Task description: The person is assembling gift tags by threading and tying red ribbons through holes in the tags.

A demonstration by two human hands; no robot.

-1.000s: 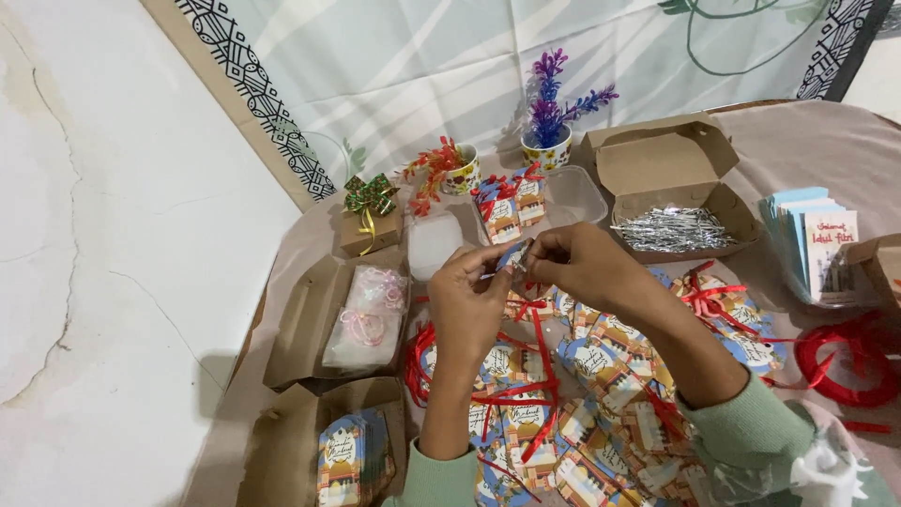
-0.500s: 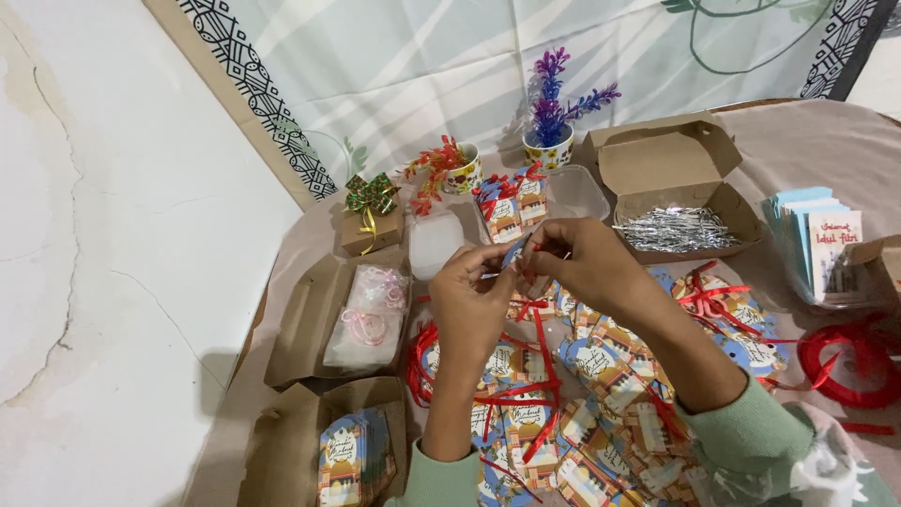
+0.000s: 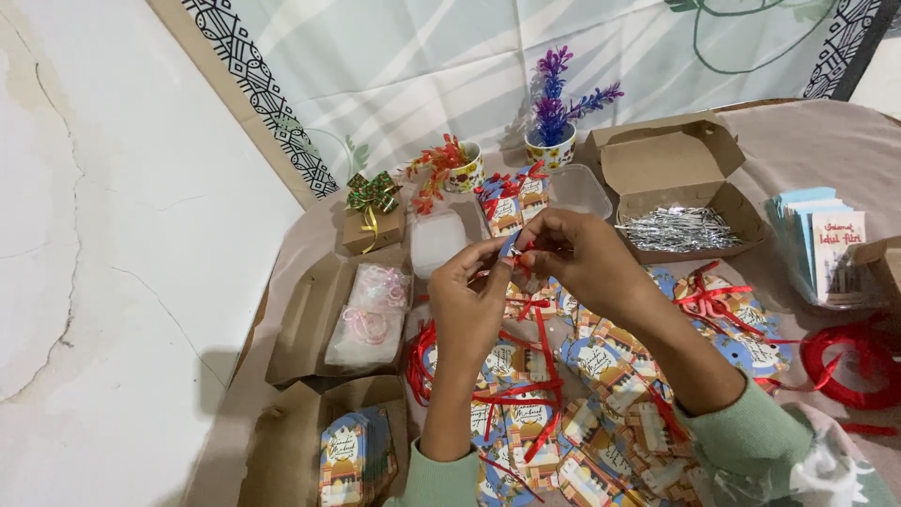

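Our left hand [image 3: 474,296] and right hand [image 3: 572,253] meet above the counter [image 3: 807,141], fingertips pinched together on a small blue printed card tag [image 3: 511,246] and a thin red ribbon [image 3: 537,324] that hangs down from it. Both hands are closed on these two pieces; how the ribbon passes through or around the tag is too small for us to tell.

Directly beneath that tag lies a spread of similar blue and orange printed card tags [image 3: 601,361], several with red ribbon across them, so we judge a fair number already tied. Beyond the tag stands a bundle of ribboned tags [image 3: 511,197], a clear plastic tub [image 3: 577,188] and an open brown cardboard box of silver wire ties [image 3: 676,225]. To the tag's left, an open brown box holds a clear bag of pink ribbon loops [image 3: 371,314], and nearer us another brown box holds a stack of plain tags [image 3: 352,455], which suggests plenty remain.

A red ribbon coil [image 3: 849,361] sits far right of the tag, partly cut off by the edge.
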